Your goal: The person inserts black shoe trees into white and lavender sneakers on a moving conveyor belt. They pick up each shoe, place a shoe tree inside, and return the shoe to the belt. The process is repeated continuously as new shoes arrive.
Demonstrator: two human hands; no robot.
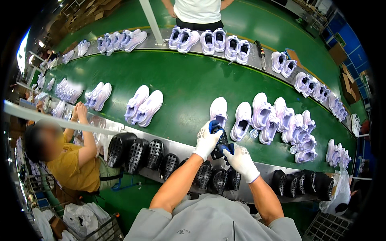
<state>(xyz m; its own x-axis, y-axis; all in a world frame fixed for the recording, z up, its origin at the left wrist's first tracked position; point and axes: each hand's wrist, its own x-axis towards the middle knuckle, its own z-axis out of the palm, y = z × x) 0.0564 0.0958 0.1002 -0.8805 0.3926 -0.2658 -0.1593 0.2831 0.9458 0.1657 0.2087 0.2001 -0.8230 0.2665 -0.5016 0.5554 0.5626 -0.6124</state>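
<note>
Both of my hands wear white knit gloves with blue fingers. Between them is a black perforated plastic shoe tree (220, 145). My left hand (205, 140) closes round its upper end, and my right hand (242, 160) grips its lower end. Just beyond my left hand lies a pale lilac sneaker (218, 107), its opening toward me and partly hidden by the glove. Beside it, to the right, sits another lilac sneaker (241, 122) with nothing visible inside it. More black shoe trees (220, 180) line the metal ledge below my hands.
Several lilac sneakers (284, 114) cluster at right on the green belt (185, 80), and a pair (146, 106) stands at left. More shoes fill the far shelf (257, 66). A co-worker in yellow (76, 160) sits at left; a person in white (198, 11) stands opposite.
</note>
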